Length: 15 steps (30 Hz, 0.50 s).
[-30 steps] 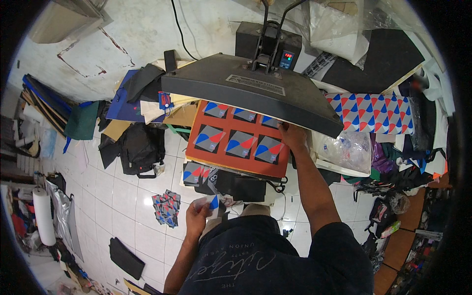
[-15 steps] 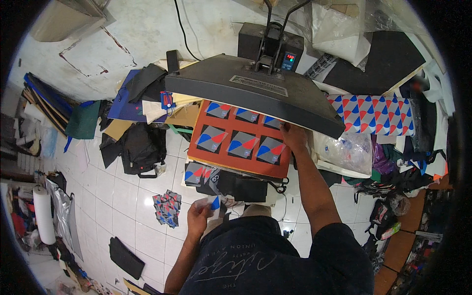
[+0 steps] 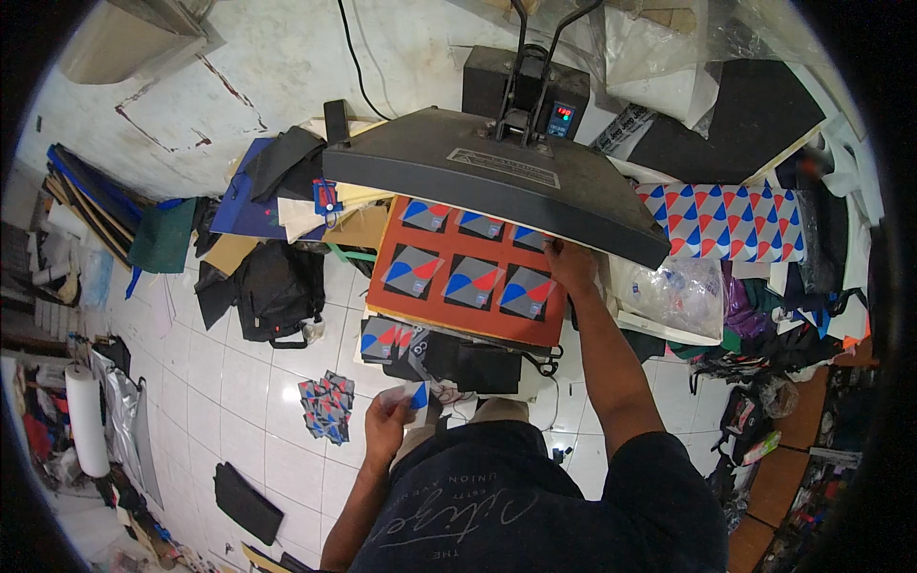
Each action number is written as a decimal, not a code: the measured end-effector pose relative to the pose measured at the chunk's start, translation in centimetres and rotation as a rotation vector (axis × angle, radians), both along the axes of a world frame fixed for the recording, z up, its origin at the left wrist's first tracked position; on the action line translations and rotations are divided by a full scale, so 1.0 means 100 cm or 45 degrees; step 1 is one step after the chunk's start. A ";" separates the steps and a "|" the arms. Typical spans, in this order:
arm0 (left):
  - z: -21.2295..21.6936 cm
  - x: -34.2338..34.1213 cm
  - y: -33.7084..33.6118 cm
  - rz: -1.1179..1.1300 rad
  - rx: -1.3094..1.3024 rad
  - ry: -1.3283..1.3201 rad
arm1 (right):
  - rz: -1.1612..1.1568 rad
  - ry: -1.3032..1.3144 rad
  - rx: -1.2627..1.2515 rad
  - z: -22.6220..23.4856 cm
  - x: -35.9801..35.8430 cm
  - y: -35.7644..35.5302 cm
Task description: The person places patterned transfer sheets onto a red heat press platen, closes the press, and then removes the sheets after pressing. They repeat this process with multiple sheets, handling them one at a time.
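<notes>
A heat press stands before me, its dark upper plate [image 3: 458, 153] raised and tilted over a red-brown pad [image 3: 377, 296]. Two rows of square patches lie on the pad, such as this grey, blue and red one [image 3: 413, 271]. My right hand [image 3: 573, 267] reaches under the plate's right edge. Its fingers are closed at the right edge of the far right patch [image 3: 528, 237], partly shaded there. Low beside my lap, my left hand [image 3: 387, 420] pinches a small sheet [image 3: 416, 399], whitish and see-through with a blue part.
A pile of printed pieces [image 3: 327, 408] lies on the tiled floor, left of me. More patches [image 3: 384, 338] and black pieces rest below the pad. A black backpack [image 3: 277, 291] stands left of the press; a patterned sheet [image 3: 721, 222] and a box with clear plastic [image 3: 669, 296] are right.
</notes>
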<state>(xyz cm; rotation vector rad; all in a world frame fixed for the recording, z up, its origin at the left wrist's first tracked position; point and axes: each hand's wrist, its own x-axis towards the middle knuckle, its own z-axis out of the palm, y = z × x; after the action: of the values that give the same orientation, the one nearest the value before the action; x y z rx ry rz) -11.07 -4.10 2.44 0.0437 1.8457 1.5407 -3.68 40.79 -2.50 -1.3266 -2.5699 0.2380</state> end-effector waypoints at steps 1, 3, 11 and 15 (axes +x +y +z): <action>-0.001 0.000 -0.001 -0.001 0.006 0.000 | -0.001 0.009 0.014 0.002 -0.001 -0.001; -0.003 0.000 -0.002 -0.007 0.019 -0.001 | -0.005 0.023 0.043 0.006 -0.001 -0.003; 0.001 0.000 -0.002 -0.016 -0.023 0.020 | -0.023 0.020 0.000 0.003 0.000 -0.004; -0.002 0.001 -0.001 0.008 -0.026 -0.005 | 0.029 0.081 0.034 -0.010 0.002 0.004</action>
<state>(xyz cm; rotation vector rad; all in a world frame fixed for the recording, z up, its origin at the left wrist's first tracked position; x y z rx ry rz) -10.94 -4.18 2.27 0.0252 1.8600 1.5251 -3.47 41.14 -3.50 -1.2605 -2.5280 0.2444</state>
